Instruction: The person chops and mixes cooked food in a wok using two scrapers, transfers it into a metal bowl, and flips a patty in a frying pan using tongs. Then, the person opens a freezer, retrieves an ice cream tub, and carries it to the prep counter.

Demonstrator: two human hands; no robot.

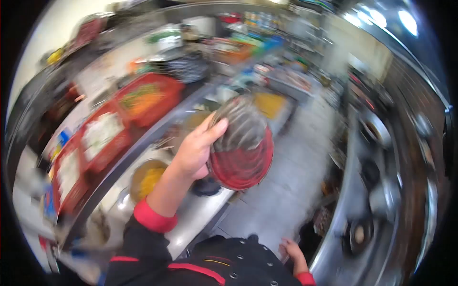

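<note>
My left hand [194, 151] is closed on the edge of a round red-and-grey dish [242, 164], with the thumb over its near side. The dish is held up in front of me; its lower part is red and its upper part dark grey with pale streaks. Blur hides whether the grey is the dish's own surface or something in it. My right hand [292, 251] hangs low by my side, fingers loosely apart, holding nothing that I can see. Below the left forearm a metal bowl [134, 183] of yellow food stands on the white counter [188, 229].
Red baskets [151, 114] of shredded orange, green and white vegetables line the shelf on the left. A tray of yellow food [270, 105] stands farther along. On the right runs a metal cooking range [341, 214] with pans [376, 129]. Tiled floor [286, 190] lies between.
</note>
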